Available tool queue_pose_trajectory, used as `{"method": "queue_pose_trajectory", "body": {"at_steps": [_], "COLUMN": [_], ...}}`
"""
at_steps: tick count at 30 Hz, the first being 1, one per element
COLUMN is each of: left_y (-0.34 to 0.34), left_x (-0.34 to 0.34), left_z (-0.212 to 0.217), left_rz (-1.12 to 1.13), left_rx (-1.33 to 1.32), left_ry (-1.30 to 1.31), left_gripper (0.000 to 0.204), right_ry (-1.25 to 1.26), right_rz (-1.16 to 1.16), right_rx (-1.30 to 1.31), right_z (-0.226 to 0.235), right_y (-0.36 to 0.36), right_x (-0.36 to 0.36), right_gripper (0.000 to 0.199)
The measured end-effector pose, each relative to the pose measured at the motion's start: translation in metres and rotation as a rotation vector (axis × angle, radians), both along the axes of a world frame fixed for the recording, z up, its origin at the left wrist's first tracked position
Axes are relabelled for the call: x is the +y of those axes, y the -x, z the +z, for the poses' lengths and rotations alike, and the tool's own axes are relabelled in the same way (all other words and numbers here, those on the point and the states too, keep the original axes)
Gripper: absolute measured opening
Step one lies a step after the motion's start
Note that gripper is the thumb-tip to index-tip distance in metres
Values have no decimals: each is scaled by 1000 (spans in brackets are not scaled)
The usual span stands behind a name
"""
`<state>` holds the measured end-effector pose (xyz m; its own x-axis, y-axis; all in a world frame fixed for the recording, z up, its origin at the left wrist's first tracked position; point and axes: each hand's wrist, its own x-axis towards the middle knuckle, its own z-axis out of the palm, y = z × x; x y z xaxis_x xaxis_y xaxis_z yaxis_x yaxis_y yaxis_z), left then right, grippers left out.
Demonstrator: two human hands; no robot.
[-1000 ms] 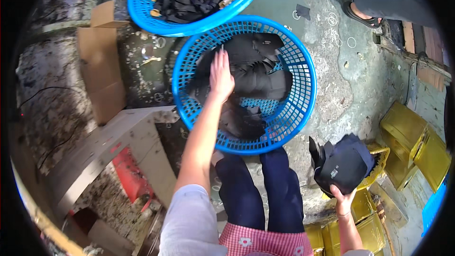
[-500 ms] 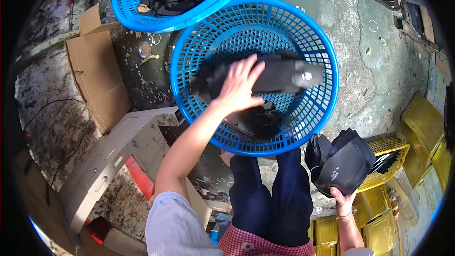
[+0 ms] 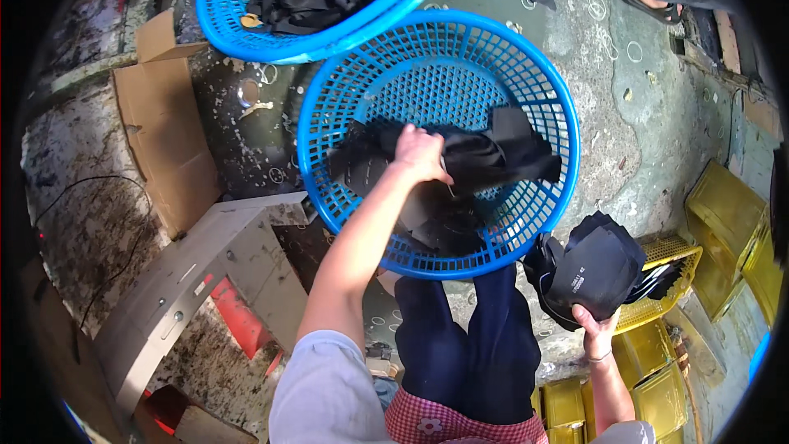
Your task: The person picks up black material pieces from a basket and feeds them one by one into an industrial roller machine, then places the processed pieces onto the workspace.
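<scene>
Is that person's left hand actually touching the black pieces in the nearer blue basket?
Touching. The head view shows the left hand closed over a long black piece inside the nearer blue basket, fingers wrapped on it with no gap.

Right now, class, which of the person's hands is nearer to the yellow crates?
Right. The right hand holds a stack of black pieces just beside the yellow crates; the left hand is inside the blue basket, farther off.

Left hand (image 3: 417, 153) grips black fabric (image 3: 493, 156) in blue basket (image 3: 362, 90); right hand (image 3: 597, 330) holds black pieces (image 3: 596, 267).
</scene>
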<state>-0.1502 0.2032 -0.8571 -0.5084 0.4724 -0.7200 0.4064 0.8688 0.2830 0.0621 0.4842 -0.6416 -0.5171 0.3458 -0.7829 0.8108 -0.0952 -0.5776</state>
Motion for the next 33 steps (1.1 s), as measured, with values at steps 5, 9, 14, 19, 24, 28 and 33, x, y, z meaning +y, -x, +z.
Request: {"method": "queue_pose_trajectory", "body": {"at_steps": [5,9,14,19,24,28,33], "left_y": [-7,-49,-89,-97,-87,-140,-150], "left_x": [39,11,17,38,-9,-81,-99], "left_z": [59,43,35,16,97,176,325], "left_rz": [98,517,552,564,927,1454,1814], "left_rx": [-118,-136,102,99,-293,-430,-485], "left_ry": [-241,-218,-12,-118,-438,-857,-937], "left_gripper": [54,61,89,82,79,78,73], "right_ry": [89,166,97,89,252,304,40], "right_rz": [18,147,23,38,218,371,937], "right_rx": [138,146,134,116,126,159,257], "right_z": [17,28,11,4,8,6,40], "right_y": [22,37,25,22,61,133,134], "right_x": [0,-13,-15,-17,-7,-22,-50], "right_gripper": [57,45,47,44,46,69,43]}}
